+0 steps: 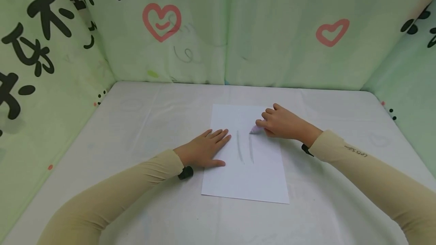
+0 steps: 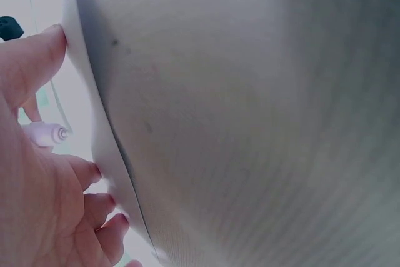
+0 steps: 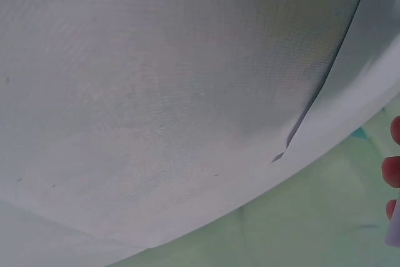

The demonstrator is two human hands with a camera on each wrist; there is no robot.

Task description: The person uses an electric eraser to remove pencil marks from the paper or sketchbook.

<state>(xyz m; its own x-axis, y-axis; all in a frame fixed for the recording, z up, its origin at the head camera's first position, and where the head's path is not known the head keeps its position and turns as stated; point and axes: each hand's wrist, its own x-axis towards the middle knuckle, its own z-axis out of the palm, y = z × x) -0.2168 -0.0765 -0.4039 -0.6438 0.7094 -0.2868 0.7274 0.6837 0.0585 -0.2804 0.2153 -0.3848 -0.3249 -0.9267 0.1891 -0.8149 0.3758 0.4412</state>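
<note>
A white sheet of paper (image 1: 245,184) lies on the table with two thin grey upright strokes (image 1: 240,148) drawn near its middle. My left hand (image 1: 204,149) rests flat on the paper's left side, fingers spread and thumb pointing right. Over the upper right part of the sheet, my right hand (image 1: 284,123) grips a pale purple pen (image 1: 256,129), its tip at the top of the right stroke. The left wrist view shows the pen (image 2: 47,134) beyond the left thumb. Only fingertips (image 3: 392,171) and a bit of the pen enter the right wrist view.
A white cloth covers the table (image 1: 153,116). Pale green curtains (image 1: 272,29) with hearts and black lettering stand along the back and both sides. Dark devices sit at both wrists, one (image 1: 185,172) under the left cuff.
</note>
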